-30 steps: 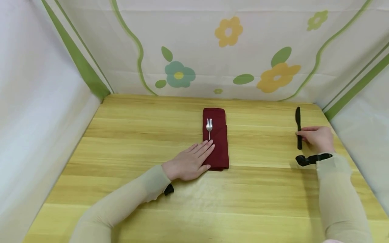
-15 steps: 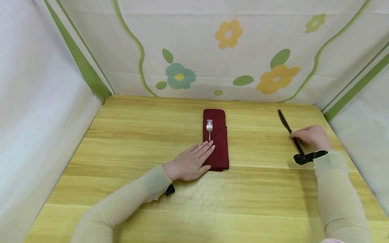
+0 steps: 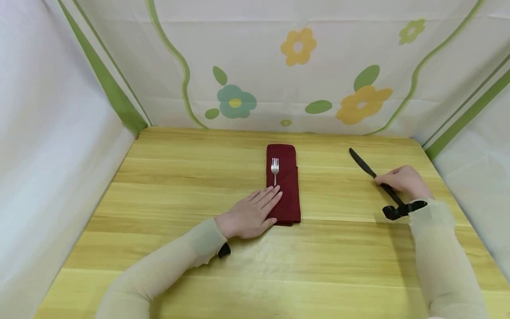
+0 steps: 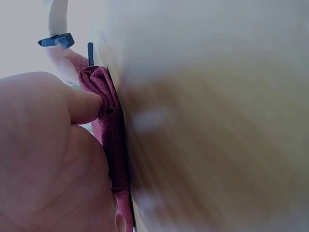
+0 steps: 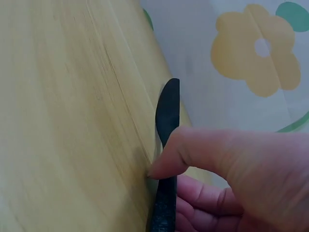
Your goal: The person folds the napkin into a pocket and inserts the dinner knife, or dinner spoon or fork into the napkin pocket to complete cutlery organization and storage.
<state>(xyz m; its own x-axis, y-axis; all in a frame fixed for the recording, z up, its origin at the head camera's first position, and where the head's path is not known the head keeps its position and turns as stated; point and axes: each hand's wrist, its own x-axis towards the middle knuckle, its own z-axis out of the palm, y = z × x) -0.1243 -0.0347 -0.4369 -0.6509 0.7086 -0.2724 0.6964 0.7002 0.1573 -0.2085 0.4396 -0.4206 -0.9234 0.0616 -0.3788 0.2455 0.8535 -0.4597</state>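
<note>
A dark red folded napkin lies lengthwise near the middle of the table, with a silver fork on top, tines pointing away. My left hand rests flat with straight fingers over the napkin's left side; its fingertips cover the fork's lower handle. In the left wrist view the thumb touches the rolled edge of the napkin. Over at the right, my right hand pinches a black knife between thumb and fingers around its middle. The knife's blade points away and to the left in the head view.
The wooden table ends at a white cloth backdrop printed with flowers. Cloth walls stand at left and right as well. A black camera strap sits on the right wrist.
My right hand has moved left with the knife, and the knife has turned from nearly straight to slanting, its tip swinging left. The left hand, napkin and fork stay in place.
</note>
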